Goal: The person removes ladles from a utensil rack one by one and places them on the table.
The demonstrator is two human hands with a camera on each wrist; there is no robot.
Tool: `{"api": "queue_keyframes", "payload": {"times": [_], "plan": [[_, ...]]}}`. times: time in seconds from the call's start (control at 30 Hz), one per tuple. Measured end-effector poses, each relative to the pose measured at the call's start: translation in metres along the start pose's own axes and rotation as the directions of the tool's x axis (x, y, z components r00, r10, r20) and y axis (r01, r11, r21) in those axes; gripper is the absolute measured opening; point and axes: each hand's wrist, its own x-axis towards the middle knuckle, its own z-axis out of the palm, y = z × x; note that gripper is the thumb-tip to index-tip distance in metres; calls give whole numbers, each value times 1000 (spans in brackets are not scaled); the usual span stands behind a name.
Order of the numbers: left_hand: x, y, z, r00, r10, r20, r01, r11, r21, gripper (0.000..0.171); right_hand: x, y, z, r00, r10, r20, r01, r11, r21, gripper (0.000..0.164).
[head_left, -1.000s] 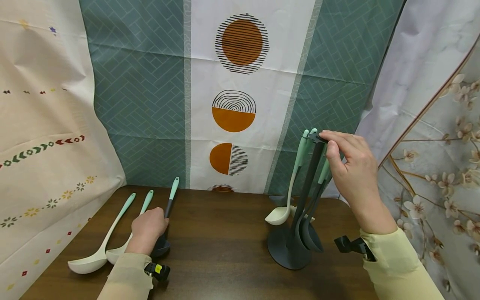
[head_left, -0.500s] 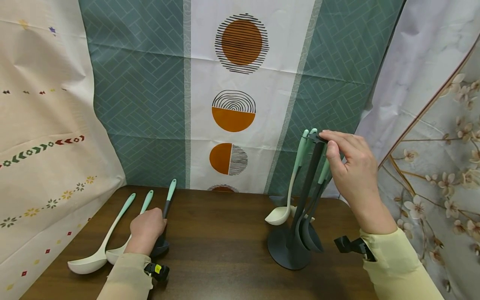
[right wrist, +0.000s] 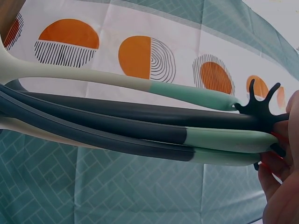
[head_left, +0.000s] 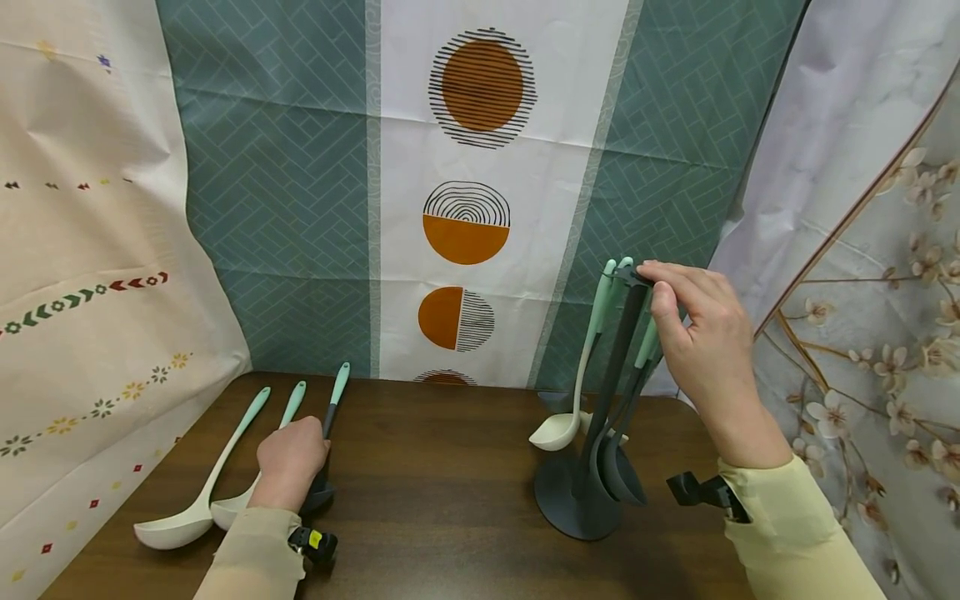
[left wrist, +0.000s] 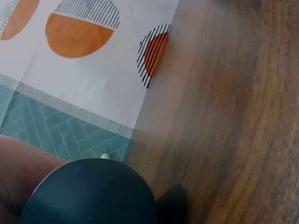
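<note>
My left hand [head_left: 291, 457] grips a dark grey ladle with a mint handle end [head_left: 340, 385] low over the table at left. Its rounded dark bowl [left wrist: 93, 193] fills the bottom of the left wrist view. Two cream ladles lie beside it, one at the far left [head_left: 176, 528], the other [head_left: 234, 507] partly behind my left hand and sleeve. At right, my right hand [head_left: 703, 342] holds the hooked top [right wrist: 261, 109] of a dark utensil stand [head_left: 619, 367], thumb below and fingers across it. From the stand hang a cream ladle [head_left: 557, 432] and dark utensils [head_left: 624, 477] with mint handles.
The stand's round base [head_left: 555, 504] rests on the brown wooden table [head_left: 442, 483]. A patterned green and white curtain [head_left: 285, 192] hangs behind the table's back edge. Cream cloth [head_left: 97, 250] hangs at left, flowered cloth [head_left: 885, 358] at right.
My left hand has shifted slightly left and toward me, and the dark ladle's handle end has come down with it. The right hand and the stand stay in place.
</note>
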Motion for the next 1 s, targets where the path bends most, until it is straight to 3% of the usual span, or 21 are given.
{"api": "queue_keyframes", "payload": {"times": [1.0], "plan": [[3,-9,-6,998,6,60,-8,1000,27,25,1,0,1,1000,2,-13,-2,1000,6,37]]}}
